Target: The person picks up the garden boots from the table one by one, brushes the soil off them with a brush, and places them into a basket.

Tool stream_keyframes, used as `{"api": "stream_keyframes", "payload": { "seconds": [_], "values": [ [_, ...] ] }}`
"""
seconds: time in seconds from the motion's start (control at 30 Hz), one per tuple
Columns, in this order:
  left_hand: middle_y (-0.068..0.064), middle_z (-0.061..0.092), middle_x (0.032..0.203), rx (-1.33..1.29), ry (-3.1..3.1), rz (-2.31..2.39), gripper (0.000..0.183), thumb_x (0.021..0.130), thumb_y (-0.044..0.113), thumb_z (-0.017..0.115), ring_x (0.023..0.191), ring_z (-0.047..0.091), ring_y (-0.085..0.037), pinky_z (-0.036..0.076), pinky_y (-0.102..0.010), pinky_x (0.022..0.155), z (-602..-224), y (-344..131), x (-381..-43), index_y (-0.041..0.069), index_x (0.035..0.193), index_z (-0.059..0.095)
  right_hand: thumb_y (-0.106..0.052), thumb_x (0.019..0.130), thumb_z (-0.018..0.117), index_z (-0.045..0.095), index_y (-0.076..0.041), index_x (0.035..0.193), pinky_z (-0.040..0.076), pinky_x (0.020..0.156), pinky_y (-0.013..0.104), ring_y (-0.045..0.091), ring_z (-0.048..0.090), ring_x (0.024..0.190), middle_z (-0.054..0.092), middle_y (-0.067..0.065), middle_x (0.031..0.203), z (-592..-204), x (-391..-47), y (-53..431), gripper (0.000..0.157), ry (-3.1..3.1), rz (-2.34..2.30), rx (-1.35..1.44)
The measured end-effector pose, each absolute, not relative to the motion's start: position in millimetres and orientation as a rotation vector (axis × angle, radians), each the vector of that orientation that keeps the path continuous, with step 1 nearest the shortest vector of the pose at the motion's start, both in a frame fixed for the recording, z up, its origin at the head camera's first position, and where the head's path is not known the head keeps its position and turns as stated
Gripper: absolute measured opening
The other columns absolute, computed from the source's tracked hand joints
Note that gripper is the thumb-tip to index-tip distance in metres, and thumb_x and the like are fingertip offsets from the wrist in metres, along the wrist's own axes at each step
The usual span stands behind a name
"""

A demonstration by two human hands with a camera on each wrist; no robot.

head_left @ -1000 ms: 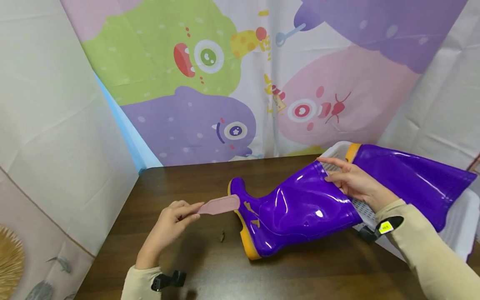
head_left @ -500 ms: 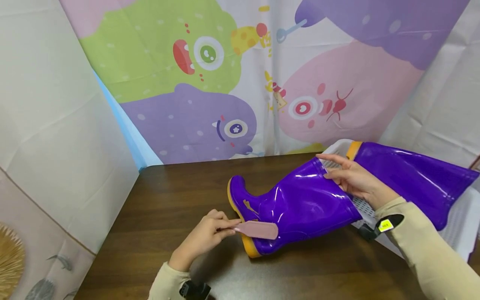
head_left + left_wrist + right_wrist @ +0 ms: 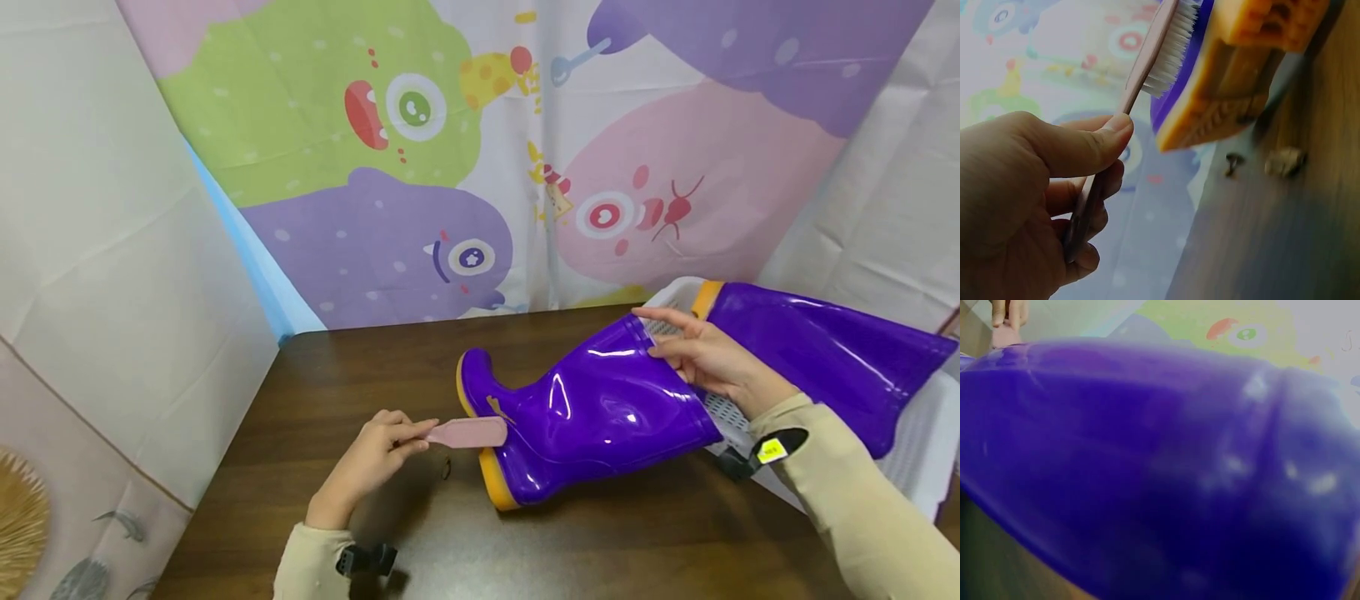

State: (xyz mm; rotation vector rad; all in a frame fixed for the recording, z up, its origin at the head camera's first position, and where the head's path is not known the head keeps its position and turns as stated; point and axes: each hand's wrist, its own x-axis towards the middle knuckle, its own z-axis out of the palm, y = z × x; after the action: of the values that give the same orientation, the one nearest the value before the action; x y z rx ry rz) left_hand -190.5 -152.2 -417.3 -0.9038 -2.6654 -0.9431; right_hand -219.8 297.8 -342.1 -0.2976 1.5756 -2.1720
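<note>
My left hand (image 3: pixel 371 458) grips the handle of a pink brush (image 3: pixel 472 432), thumb on top and fingers curled beneath. White bristles (image 3: pixel 1174 47) face the purple rain boot (image 3: pixel 600 400), and the brush head overlaps the boot's side near the sole. The boot is tilted, its yellow sole (image 3: pixel 1222 103) turned toward the left. At the boot's wide top, my right hand (image 3: pixel 708 367) holds the rim, index finger stretched along it. Purple boot shaft fills most of the right wrist view, where that hand is hidden.
A white perforated basket (image 3: pixel 933 442) stands at the right with a second purple boot (image 3: pixel 810 358) lying across it. Small brownish bits (image 3: pixel 1285 161) lie on the dark wooden table (image 3: pixel 360 375) near the sole. A cartoon-print cloth (image 3: pixel 420 250) hangs behind.
The brush in my left hand moved right and down across the boot toward the heel, then back left and up. My right hand keeps its hold on the boot's rim.
</note>
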Motion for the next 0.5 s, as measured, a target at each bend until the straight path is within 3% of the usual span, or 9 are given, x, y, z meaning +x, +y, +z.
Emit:
{"api": "stream_keyframes", "payload": {
  "seconds": [0.2,0.5],
  "values": [
    [0.011,0.051,0.069,-0.687,-2.706,-0.916,0.030,0.080,0.009,0.069,0.069,0.040,-0.012,0.036,-0.026,0.058,-424,-177,-199,0.008,0.111,0.068,0.011,0.090,0.043,0.045,-0.019,0.131,0.053,0.062,0.036,0.019,0.064,0.072,0.059,0.009,0.111,-343,-221,298,0.051,1.571,-2.170,-0.318],
    [0.004,0.057,0.073,-0.496,-2.651,-0.969,0.030,0.081,0.008,0.068,0.069,0.043,-0.015,0.035,-0.028,0.059,-430,-196,-208,0.009,0.111,0.068,0.011,0.090,0.045,0.041,-0.016,0.135,0.053,0.062,0.037,0.019,0.064,0.074,0.059,0.008,0.109,-344,-221,300,0.053,1.587,-2.169,-0.318]
  ]
}}
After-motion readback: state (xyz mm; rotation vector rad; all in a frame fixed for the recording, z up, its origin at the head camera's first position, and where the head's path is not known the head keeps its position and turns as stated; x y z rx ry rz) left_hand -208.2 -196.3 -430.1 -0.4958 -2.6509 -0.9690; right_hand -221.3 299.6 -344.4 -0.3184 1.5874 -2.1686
